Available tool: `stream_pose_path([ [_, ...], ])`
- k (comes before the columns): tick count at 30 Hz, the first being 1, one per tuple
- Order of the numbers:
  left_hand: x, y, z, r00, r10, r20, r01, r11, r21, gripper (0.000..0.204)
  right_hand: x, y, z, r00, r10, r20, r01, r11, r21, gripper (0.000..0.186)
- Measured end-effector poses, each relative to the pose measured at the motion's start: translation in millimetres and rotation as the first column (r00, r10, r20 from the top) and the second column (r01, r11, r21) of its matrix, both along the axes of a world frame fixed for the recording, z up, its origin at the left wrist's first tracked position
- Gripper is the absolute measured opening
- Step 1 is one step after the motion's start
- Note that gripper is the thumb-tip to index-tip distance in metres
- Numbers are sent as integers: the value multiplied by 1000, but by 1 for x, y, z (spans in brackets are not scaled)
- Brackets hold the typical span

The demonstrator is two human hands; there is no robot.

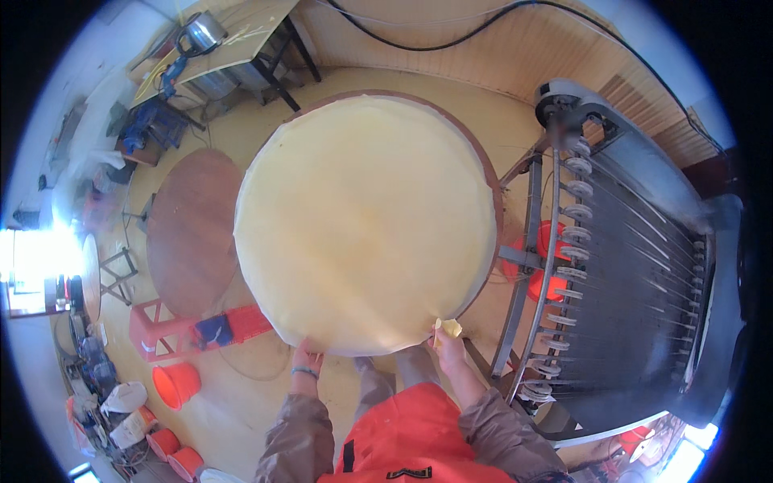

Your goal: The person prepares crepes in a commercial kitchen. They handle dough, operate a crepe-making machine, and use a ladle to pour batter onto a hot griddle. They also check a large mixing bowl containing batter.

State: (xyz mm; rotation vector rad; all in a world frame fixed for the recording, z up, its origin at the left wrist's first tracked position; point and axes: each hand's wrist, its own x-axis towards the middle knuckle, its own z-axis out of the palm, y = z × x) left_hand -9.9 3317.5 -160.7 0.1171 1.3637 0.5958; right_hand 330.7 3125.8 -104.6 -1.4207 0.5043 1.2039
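Note:
A large round sheet (366, 217), pale yellow, thin and smooth, lies over a round brown board (493, 173) whose rim shows at the top and right. My left hand (307, 359), with a bracelet at the wrist, is closed at the sheet's near left edge; part of its fingers is hidden there. At the near right edge, my right hand (449, 351) is closed around a small crumpled pale yellow piece (448, 328). Whether that piece joins the sheet I cannot tell.
A machine with a dark belt and rollers (576, 233) stands close on the right. To the left are another round brown board (193, 233), a red bench (149, 330) and an orange bucket (175, 385). A table (250, 36) bearing a kettle (203, 34) is at the far left.

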Motion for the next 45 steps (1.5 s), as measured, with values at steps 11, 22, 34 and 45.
stream_pose_path([
  [11, 10, 10, 71, 989, 21, -149, 8, 982, 188, 39, -40, -6, -8, 978, -88, -187, 81, 996, -42, 21],
  [22, 97, 83, 223, 974, -76, -213, 201, 727, 657, 42, -32, 27, 84, 916, -262, -305, 329, 923, 197, 22],
  [34, 98, 98, 365, 982, -184, 46, 49, 483, 874, 50, 21, 61, 241, 911, -224, 345, 81, 920, 384, 28],
  [45, 68, -31, 107, 996, -71, 50, 48, 932, 358, 56, 32, -3, 100, 952, -36, 305, 19, 998, 57, 32],
])
